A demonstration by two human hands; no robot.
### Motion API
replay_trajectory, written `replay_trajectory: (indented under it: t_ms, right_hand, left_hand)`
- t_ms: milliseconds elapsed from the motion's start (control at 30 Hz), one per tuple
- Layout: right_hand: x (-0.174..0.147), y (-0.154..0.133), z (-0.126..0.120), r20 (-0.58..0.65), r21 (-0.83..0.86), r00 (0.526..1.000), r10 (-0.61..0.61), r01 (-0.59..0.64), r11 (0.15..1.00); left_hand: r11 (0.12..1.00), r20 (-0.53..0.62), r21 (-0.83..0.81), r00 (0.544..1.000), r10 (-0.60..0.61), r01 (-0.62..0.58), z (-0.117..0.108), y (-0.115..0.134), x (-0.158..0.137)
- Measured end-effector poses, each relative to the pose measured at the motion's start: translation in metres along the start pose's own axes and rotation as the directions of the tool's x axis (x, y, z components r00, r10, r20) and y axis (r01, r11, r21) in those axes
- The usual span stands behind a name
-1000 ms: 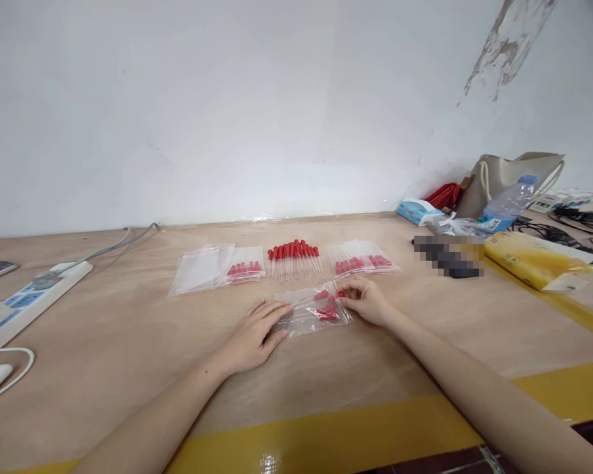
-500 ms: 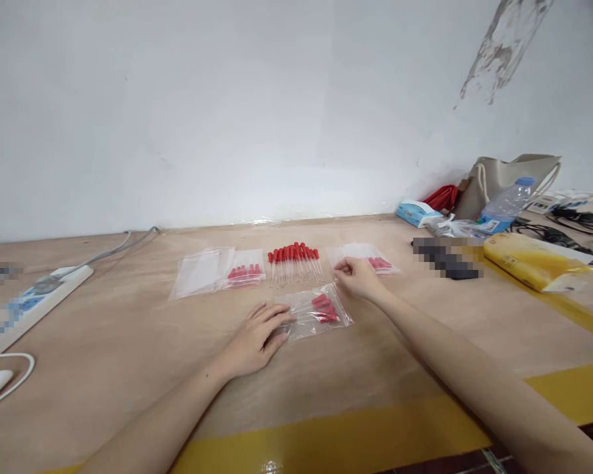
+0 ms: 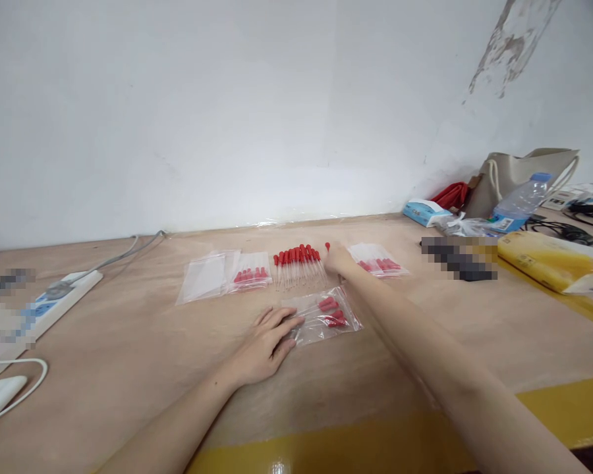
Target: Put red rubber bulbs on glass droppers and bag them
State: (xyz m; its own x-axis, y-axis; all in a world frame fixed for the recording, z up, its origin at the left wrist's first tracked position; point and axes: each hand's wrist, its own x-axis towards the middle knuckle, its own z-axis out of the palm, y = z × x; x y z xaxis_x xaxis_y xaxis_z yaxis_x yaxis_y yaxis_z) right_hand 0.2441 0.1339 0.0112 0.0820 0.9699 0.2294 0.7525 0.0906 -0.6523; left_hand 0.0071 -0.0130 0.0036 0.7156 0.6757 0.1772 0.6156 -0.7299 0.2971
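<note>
My left hand (image 3: 269, 345) lies flat with its fingers spread, fingertips resting on the left edge of a clear zip bag (image 3: 304, 336). Inside that bag are several droppers with red bulbs (image 3: 336, 319). My right hand (image 3: 340, 261), slightly blurred, is closed beyond the bag, at the right end of a row of loose red-bulbed droppers (image 3: 294, 257). The red bulb of one dropper (image 3: 327, 247) sticks up from its fingers; the rest of that dropper is hidden.
Filled bags of droppers lie left (image 3: 250, 273) and right (image 3: 383, 263) of the row. Flat clear bags (image 3: 202, 276) lie farther left. A power strip (image 3: 74, 296) is at the left. A tissue pack (image 3: 548, 260), bottle (image 3: 521, 204) and tote bag (image 3: 518, 171) stand at the right.
My right hand has moved from the bag's upper right corner to the row's right end, where a dropper's bulb now shows at its fingers. My left hand stays on the bag.
</note>
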Motion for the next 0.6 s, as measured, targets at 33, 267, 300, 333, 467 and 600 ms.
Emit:
replay_trajectory:
  t_ms: [33,267,300,333,467,600]
  right_hand:
    - [-0.005,0.002,-0.007,-0.047,0.014,0.998,0.03,-0.029,0.999]
    - [-0.076,0.039,-0.044,-0.261,0.535,0.959,0.107,0.052,0.843]
    - [-0.084,0.043,-0.044,-0.246,0.589,0.96,0.13,0.042,0.807]
    - [-0.091,0.046,-0.043,-0.238,0.633,0.96,0.149,0.037,0.774]
    - [-0.105,0.045,-0.034,-0.175,0.745,0.961,0.212,-0.012,0.667]
    - [-0.113,0.038,-0.026,-0.077,0.801,0.978,0.196,-0.057,0.597]
  left_hand:
    - [1.0,0.002,0.002,1.0,-0.001,0.001,0.0,0.0,0.0]
    - [1.0,-0.014,0.008,1.0,0.005,-0.005,-0.001,0.001,0.001]
    - [1.0,-0.018,0.007,1.0,0.004,-0.004,-0.001,0.001,0.001]
    - [1.0,-0.02,0.007,1.0,0.002,-0.002,-0.001,0.001,0.001]
    - [1.0,-0.027,0.007,1.0,0.004,-0.003,0.0,0.0,0.001]
    - [1.0,-0.018,0.01,1.0,-0.003,0.003,0.0,0.0,0.0]
